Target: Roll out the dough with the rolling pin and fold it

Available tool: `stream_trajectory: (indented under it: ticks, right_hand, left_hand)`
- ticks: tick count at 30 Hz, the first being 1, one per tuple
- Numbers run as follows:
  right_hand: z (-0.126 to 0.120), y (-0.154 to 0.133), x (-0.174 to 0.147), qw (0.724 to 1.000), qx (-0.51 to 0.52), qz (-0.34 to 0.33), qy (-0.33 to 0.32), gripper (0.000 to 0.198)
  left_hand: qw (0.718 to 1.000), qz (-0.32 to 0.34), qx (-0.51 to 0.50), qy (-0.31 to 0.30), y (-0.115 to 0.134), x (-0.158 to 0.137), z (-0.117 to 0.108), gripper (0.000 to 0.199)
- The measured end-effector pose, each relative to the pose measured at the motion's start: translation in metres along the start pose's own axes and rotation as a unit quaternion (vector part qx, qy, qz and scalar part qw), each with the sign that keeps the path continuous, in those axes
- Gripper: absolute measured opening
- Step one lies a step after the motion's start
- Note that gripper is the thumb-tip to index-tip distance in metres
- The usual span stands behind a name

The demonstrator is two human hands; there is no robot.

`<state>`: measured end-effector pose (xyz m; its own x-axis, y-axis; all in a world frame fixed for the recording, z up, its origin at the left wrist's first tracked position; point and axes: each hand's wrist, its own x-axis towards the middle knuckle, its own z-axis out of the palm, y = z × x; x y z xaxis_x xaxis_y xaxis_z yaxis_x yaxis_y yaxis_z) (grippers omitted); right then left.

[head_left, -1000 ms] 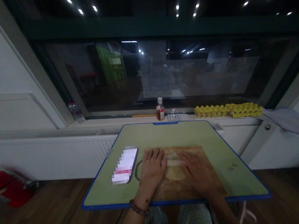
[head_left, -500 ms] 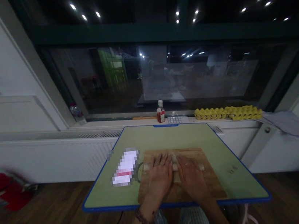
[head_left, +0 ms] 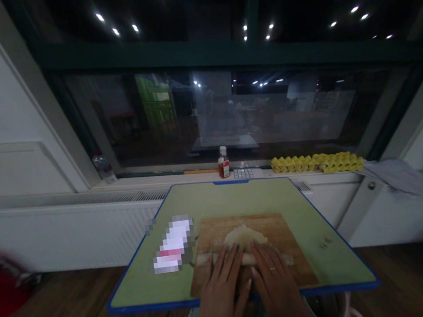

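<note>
A wooden rolling pin (head_left: 247, 259) lies crosswise on the wooden board (head_left: 300, 266), near its front half. My left hand (head_left: 221, 284) rests flat over the pin's left part, fingers stretched forward. Over its right part lies my right hand (head_left: 274, 275), also flat, with a ring on one finger. Neither hand wraps round the pin. Just beyond the fingertips, a thin flattened sheet of pale dough (head_left: 245, 234) spreads on the board. The dough's near edge is partly hidden by the fingers and pin.
The board sits on a green, blue-edged table (head_left: 209, 200). A pixelated bright phone-like screen (head_left: 173, 244) lies to its left. On the sill stand a small bottle (head_left: 223, 163), yellow egg trays (head_left: 317, 163) and a clear bottle (head_left: 103, 167). A red object (head_left: 4, 284) is on the floor.
Both hands and the rolling pin have moved back toward me, to the near part of the board. The dough, mostly covered before, now shows beyond the pin.
</note>
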<state>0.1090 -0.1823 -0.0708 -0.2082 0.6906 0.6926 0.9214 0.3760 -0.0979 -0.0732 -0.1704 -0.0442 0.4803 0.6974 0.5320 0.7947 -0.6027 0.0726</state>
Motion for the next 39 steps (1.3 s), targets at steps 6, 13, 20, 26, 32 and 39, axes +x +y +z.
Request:
stream_trajectory:
  ticks: [6, 13, 20, 26, 32, 39]
  right_hand:
    - [0.012, 0.008, 0.03, 0.999, -0.014, 0.041, -0.018, 0.042]
    - [0.021, 0.004, 0.037, 0.997, -0.038, 0.063, 0.017, 0.045]
    - [0.02, 0.003, 0.0, 0.997, -0.058, 0.002, 0.042, 0.069]
    - [0.016, 0.01, 0.002, 0.999, -0.039, -0.004, 0.032, 0.063]
    - [0.023, 0.017, 0.048, 0.998, -0.033, 0.045, -0.024, 0.043]
    - [0.015, 0.017, 0.089, 0.978, -0.035, 0.116, -0.168, 0.042]
  left_hand:
    - [0.999, -0.029, -0.005, -0.012, -0.01, 0.029, 0.009, 0.052]
    - [0.999, -0.042, 0.018, 0.008, -0.007, 0.033, 0.022, 0.051]
    - [0.999, 0.015, 0.03, 0.035, -0.008, -0.008, 0.021, 0.072]
    - [0.999, 0.013, 0.022, 0.042, -0.01, -0.008, 0.022, 0.07]
    - [0.999, -0.039, -0.01, 0.014, -0.019, 0.042, 0.015, 0.048]
    - [0.996, -0.078, -0.032, -0.043, -0.036, 0.073, 0.03, 0.046]
